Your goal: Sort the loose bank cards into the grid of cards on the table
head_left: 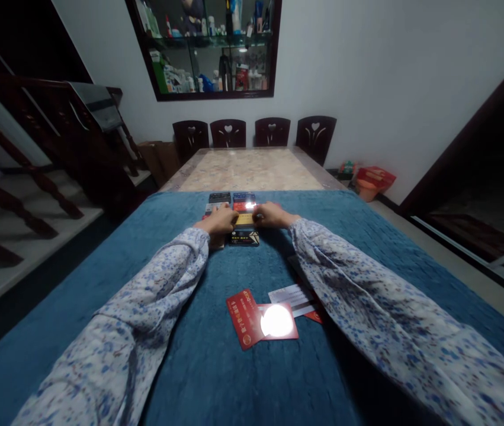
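Left hand (220,220), right hand (273,215) clamped on ends of flat yellow card (245,219), near far edge of blue fabric cloth (202,361). Aligning, seemingly; next move needs level placement.

white wall (367,65), glass-shelved cabinet (216,95), dark chairs (316,151)

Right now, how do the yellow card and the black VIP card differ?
Look: the yellow card shows yellow; the black VIP card is black with a pale angular design.
Hands: the yellow card sits between the left hand and right hand; neither appears to touch the black VIP card.
Position: the black VIP card lies nearer the wearer than the yellow card.
Shared: both have long edges across the view.
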Demonstrator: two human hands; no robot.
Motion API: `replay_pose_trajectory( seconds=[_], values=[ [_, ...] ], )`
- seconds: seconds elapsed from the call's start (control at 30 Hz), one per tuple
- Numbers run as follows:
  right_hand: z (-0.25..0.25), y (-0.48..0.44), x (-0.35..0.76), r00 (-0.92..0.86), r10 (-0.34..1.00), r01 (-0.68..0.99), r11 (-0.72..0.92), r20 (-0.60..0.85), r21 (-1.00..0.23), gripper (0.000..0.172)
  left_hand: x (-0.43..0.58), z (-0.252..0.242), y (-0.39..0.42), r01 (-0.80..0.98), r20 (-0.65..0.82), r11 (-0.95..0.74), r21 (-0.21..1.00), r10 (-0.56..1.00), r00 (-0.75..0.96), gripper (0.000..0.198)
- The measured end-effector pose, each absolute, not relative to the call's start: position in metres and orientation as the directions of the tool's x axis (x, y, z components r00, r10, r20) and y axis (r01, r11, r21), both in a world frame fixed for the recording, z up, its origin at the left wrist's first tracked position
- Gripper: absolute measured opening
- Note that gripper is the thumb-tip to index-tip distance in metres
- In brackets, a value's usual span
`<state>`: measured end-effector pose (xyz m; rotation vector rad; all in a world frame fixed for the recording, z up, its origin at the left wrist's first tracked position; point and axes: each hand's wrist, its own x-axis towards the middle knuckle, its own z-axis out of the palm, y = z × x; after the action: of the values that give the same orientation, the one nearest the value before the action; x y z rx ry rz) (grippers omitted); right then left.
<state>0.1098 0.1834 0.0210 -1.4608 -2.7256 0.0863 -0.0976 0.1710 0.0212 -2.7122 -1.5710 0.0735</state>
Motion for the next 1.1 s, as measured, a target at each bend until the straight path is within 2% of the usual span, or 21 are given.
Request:
replay_pose_trajectory(
  seconds=[0.2, 0.43, 0.63, 0.83, 1.1],
  values=[
    [0.018, 0.185, 0.112, -0.579, 0.815, 0.813, 0.579, 0.015, -0.061, 0.023, -0.097, 0.02, 0.169, 0.862, -0.045, -0.504, -0.058, 0.863, 0.503, 0.022],
    [0.025, 0.178, 0.135, -0.618, 0.779, 0.783, 0.622, 0.104, -0.008, 0.035, -0.099, 0.021, 0.158, 0.852, 0.021, -0.52, -0.064, 0.853, 0.522, 0.025],
    [0.036, 0.154, 0.161, -0.534, 0.839, 0.845, 0.535, 0.104, 0.023, 0.03, -0.098, 0.023, 0.142, 0.821, 0.116, -0.569, -0.039, 0.814, 0.57, 0.036],
    [0.039, 0.126, 0.178, -0.509, 0.853, 0.86, 0.509, 0.115, 0.027, 0.026, -0.087, 0.023, 0.121, 0.792, 0.138, -0.61, -0.003, 0.784, 0.605, 0.043],
    [0.035, 0.094, 0.199, -0.488, 0.865, 0.873, 0.486, 0.118, 0.051, 0.024, -0.071, 0.019, 0.092, 0.74, 0.172, -0.672, 0.0, 0.729, 0.662, 0.043]
  ],
)
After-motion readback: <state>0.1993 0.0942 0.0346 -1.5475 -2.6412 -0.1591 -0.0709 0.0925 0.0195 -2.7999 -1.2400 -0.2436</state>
